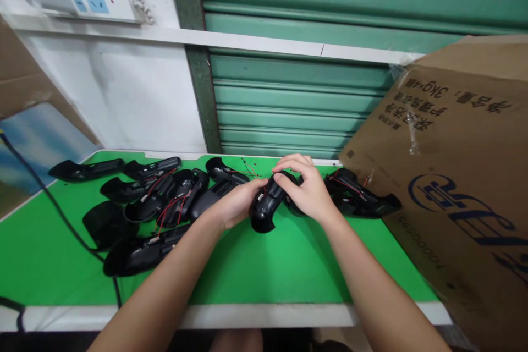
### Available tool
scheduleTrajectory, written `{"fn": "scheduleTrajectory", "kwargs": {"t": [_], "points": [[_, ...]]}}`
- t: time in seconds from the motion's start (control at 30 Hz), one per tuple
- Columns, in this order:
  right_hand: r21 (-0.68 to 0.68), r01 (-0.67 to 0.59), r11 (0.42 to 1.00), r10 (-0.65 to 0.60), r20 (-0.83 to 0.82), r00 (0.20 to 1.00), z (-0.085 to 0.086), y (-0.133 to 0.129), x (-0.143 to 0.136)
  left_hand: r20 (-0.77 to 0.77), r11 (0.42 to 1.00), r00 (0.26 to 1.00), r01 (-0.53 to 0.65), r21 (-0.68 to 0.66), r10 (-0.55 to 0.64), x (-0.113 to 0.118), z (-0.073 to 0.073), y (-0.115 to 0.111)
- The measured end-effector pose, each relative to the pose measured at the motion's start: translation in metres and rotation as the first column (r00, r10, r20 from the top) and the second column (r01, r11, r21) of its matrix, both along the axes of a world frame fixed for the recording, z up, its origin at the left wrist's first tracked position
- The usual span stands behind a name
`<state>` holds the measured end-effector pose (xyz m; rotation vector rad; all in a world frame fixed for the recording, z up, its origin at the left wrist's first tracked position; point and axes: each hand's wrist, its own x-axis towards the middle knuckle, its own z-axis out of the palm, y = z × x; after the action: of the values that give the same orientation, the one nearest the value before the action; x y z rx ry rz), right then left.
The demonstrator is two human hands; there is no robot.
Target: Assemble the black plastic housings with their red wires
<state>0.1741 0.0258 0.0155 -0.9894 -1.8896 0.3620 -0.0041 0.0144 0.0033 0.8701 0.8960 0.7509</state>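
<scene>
Between my two hands, above the green tabletop (247, 280), is a black curved plastic housing (266, 209), its wide scooped end tilted toward me. My left hand (239, 201) is closed round its left side, thumb on the edge. From the right, my right hand (303, 187) grips the upper part with the thumb on top and the fingers over the far end. Similar black housings with thin red wires, such as one at the left (152, 198) and another at the right (358, 192), lie near both hands. The fingertips of my left hand are partly hidden.
A large cardboard box (462, 176) borders the table's right side. Several housings cover the left half, with a black cable (61, 212) crossing there. A green shutter (280, 88) stands behind, and a power strip (86, 0) is on the wall.
</scene>
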Motion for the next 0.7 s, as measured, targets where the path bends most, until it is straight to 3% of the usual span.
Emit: {"fn": "scheduleTrajectory", "kwargs": {"t": [0.27, 0.57, 0.7], "points": [[-0.045, -0.049, 0.998, 0.045, -0.079, 0.996, 0.003, -0.005, -0.003, 0.108, 0.994, 0.992, -0.063, -0.085, 0.072, 0.001, 0.000, 0.003], [-0.224, -0.230, 0.947, 0.158, -0.300, 0.941, -0.005, -0.002, -0.011, 0.204, 0.997, 0.976, -0.067, -0.030, 0.071, -0.001, -0.005, 0.006], [-0.261, -0.239, 0.935, 0.167, -0.270, 0.948, -0.008, -0.002, -0.014, 0.220, 0.998, 0.974, -0.052, -0.032, 0.058, -0.002, -0.005, 0.007]]}}
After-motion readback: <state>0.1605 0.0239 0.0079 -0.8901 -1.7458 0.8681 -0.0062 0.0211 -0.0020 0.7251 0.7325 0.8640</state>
